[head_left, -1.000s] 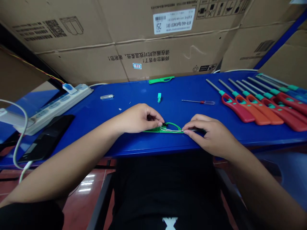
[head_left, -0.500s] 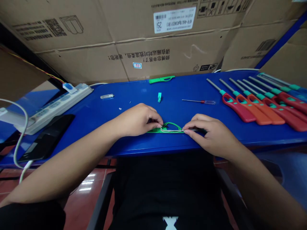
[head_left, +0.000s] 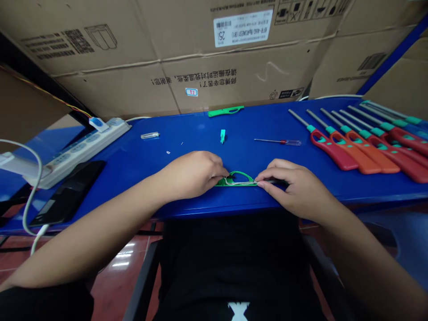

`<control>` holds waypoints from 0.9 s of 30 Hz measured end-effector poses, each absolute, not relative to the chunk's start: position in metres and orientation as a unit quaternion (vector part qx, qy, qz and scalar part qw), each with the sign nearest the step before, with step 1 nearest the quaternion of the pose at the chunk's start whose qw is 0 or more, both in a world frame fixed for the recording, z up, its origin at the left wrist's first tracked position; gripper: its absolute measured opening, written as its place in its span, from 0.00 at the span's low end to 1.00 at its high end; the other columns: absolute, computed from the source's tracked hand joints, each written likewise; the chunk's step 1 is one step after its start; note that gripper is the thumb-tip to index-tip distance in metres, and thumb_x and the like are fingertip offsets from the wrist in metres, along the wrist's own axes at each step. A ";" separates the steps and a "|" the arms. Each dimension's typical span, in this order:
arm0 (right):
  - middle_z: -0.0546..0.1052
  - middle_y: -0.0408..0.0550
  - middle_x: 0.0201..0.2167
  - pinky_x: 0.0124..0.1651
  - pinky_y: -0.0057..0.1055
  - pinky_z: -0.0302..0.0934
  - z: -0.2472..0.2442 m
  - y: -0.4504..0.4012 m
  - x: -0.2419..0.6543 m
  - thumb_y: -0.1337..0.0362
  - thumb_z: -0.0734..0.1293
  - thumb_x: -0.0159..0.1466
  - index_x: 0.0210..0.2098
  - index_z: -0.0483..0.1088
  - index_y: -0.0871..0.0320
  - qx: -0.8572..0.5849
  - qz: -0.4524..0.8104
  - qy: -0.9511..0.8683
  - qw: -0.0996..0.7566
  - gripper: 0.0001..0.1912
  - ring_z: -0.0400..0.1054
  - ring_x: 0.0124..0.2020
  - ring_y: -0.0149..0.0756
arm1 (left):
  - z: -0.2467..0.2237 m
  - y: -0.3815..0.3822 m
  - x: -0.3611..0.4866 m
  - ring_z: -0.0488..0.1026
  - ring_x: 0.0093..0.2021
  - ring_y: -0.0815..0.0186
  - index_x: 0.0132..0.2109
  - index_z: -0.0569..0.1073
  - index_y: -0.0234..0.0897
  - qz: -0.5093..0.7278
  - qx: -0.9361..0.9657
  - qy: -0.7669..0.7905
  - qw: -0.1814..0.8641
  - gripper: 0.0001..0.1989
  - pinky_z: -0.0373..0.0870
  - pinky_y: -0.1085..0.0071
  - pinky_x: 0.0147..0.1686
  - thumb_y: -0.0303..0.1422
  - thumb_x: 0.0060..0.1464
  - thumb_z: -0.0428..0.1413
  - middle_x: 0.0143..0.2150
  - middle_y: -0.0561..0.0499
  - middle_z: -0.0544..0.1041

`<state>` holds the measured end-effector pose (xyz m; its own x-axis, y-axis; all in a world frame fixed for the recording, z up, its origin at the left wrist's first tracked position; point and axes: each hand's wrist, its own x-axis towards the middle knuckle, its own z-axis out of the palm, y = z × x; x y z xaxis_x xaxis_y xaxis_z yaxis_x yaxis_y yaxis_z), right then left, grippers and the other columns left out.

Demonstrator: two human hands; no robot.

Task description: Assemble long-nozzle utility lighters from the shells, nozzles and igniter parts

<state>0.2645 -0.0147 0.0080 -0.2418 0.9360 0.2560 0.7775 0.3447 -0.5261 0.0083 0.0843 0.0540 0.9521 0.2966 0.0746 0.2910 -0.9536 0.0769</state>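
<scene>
A green shell half [head_left: 247, 173] with an oval opening lies near the table's front edge, and a pale wire [head_left: 239, 183] runs along it. My left hand [head_left: 200, 173] covers the shell's left part; its fingertips are pinched by the wire's left end, and what they grip is too small to make out. At the shell's right tip, my right hand [head_left: 284, 186] is closed on a thin metal tube. Behind the hands are a teal piece [head_left: 222, 136], a second green shell half [head_left: 225, 111], a clear part [head_left: 150, 135] and a small screwdriver [head_left: 287, 142].
Several red and orange lighters [head_left: 337, 151] lie in a row at the right. A power strip [head_left: 85, 147] and a black phone [head_left: 68, 194] are at the left. Cardboard [head_left: 130, 84] stands along the back. Tiny white bits [head_left: 168, 152] lie left of centre.
My left hand has turned and now covers more of the shell's left end, its fingertips still close to the wire. My right hand has hardly moved.
</scene>
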 end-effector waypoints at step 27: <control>0.76 0.47 0.40 0.48 0.39 0.64 0.020 -0.011 0.261 0.67 0.64 0.66 0.41 0.73 0.53 -0.511 0.126 -0.819 0.230 0.06 0.69 0.43 0.38 | 0.040 0.086 0.005 0.72 0.42 0.63 0.45 0.80 0.38 0.109 0.986 0.094 0.082 0.12 0.71 0.66 0.44 0.28 0.66 0.50 0.42 0.46 0.77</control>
<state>0.2610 -0.0113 0.0204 -0.3720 0.8945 0.2478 0.7787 0.4461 -0.4412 0.0053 0.0860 0.0401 0.9587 0.2032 0.1992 0.1675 -0.9689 0.1821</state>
